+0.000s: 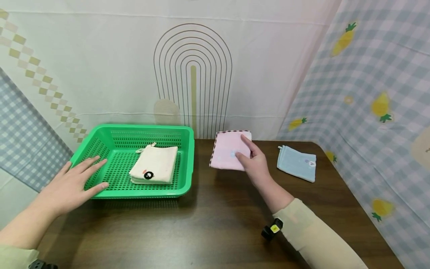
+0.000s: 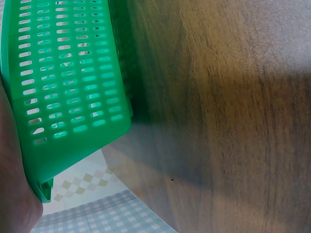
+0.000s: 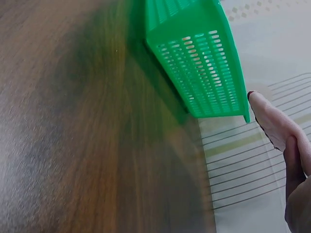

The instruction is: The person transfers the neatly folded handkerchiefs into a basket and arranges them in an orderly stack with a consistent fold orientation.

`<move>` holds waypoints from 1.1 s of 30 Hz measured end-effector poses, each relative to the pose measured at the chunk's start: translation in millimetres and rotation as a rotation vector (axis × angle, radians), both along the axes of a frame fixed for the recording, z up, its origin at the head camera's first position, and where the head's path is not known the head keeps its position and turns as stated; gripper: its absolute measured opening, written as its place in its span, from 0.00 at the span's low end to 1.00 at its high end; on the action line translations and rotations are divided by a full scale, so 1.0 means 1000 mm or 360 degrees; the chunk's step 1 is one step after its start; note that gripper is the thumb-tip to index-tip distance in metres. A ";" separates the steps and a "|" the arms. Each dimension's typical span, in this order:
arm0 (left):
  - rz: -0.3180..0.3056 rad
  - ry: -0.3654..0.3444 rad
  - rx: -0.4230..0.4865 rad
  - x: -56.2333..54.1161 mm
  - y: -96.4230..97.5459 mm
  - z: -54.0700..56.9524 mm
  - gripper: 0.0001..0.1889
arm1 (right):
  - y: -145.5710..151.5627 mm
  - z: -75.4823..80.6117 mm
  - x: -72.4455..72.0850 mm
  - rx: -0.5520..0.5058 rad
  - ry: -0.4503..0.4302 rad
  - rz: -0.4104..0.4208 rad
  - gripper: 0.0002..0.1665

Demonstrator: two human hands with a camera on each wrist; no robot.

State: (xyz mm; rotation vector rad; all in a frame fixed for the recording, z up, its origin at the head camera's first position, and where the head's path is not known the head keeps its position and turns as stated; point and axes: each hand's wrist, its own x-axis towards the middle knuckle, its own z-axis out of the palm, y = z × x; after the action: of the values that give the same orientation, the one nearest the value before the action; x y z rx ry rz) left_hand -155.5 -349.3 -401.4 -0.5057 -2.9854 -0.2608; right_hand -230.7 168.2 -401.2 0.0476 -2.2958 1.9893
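Note:
My right hand (image 1: 258, 168) pinches a folded pink towel (image 1: 226, 154) with dark-checked edging, thumb on its near face. In the head view it hangs above the table, right of the green basket (image 1: 190, 160). The right wrist view shows the towel (image 3: 273, 119) nearly edge-on beside the basket wall (image 3: 209, 73). At the basket's front left corner, my left hand (image 1: 72, 185) lies over the rim, fingers spread and holding nothing. Inside the basket is a folded cream towel (image 1: 156, 160) with a black round patch and hanging loops.
A folded light blue towel (image 1: 297, 164) lies on the dark wooden table (image 1: 215, 231), right of my right hand. Behind the table hangs a white patterned cloth (image 1: 268, 67). A blue checked cloth with pineapples (image 1: 379, 112) runs along the right side.

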 end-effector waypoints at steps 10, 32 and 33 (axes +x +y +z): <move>-0.0014 0.0018 -0.0010 -0.001 -0.001 -0.001 0.43 | -0.015 0.005 -0.001 -0.0073 0.0042 0.0040 0.36; 0.0001 0.0012 -0.0017 0.000 0.002 0.001 0.42 | -0.049 0.010 0.000 -0.0251 0.0066 0.0134 0.36; 0.0002 0.0011 -0.0018 0.000 0.001 0.001 0.42 | -0.051 0.010 0.000 -0.0252 0.0066 0.0141 0.36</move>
State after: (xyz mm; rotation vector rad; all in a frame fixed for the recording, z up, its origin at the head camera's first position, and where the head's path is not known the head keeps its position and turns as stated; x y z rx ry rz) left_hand -155.4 -348.0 -400.1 -0.5049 -2.9819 -0.2416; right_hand -230.7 117.2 -391.2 0.1786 -2.1396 2.1843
